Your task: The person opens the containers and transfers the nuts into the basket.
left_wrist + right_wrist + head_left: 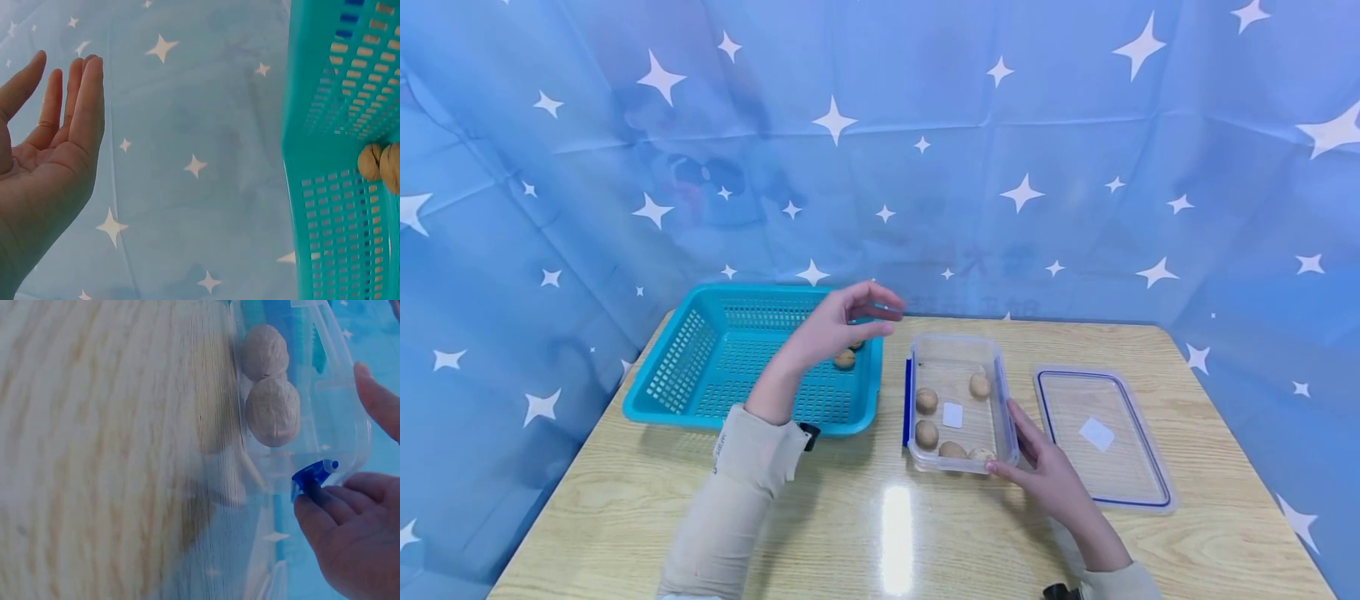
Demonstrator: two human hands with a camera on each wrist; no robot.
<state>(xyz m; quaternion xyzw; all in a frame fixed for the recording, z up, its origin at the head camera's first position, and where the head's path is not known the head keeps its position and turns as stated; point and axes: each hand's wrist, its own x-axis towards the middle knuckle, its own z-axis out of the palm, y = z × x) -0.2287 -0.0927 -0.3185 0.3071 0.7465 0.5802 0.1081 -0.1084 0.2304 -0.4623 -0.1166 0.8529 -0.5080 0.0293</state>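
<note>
My left hand hovers over the right end of the turquoise plastic basket, its fingers relaxed and holding nothing. Below it, a walnut lies in the basket, with another partly hidden by the hand; the left wrist view also shows walnuts at the basket's side. To the right stands a clear lidless food container with several walnuts on its floor. My right hand holds the container's near right corner, thumb at the front rim and fingers along the right wall, near a blue clip.
The container's clear lid, with a blue seal and a white label, lies flat on the wooden table to the right. Behind the table hangs a blue curtain with white stars.
</note>
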